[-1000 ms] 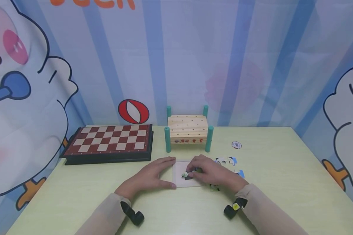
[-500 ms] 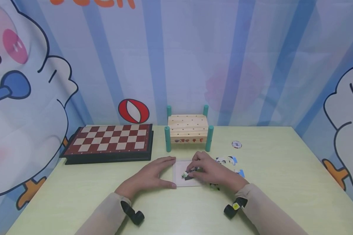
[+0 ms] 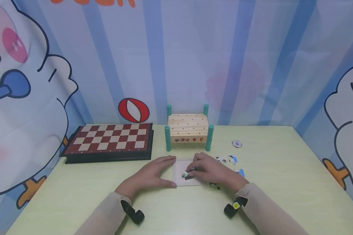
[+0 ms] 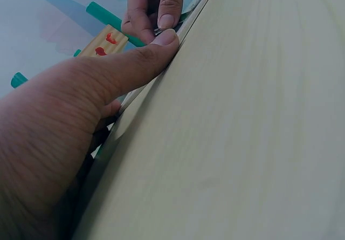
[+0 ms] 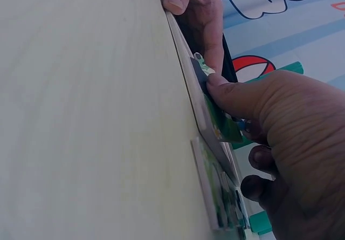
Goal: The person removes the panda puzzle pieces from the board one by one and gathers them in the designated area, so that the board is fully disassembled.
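In the head view a pale square puzzle tray [image 3: 180,163] lies on the table between my hands. My left hand [image 3: 145,178] rests at its left side, fingers and thumb extended against the two left corners. Over the tray, my right hand [image 3: 210,168] pinches a small jigsaw piece [image 5: 225,125] between thumb and fingers. That piece shows green print in the right wrist view, tilted over the tray, and my fingers cover part of it. A pale green knob [image 3: 184,174] pokes out left of the fingertips. My left thumb [image 4: 156,48] presses near the tray's edge in the left wrist view.
Several loose jigsaw pieces [image 3: 232,159] lie right of the tray, one [image 3: 214,186] partly beneath my right wrist. Behind are a small wooden stand [image 3: 188,125] with green posts and a round chip [image 3: 236,144]. A chessboard box [image 3: 109,140] sits back left.
The right fingers shift very slightly while keeping the jigsaw piece pinched over the tray. My left hand and the tray stay in place.
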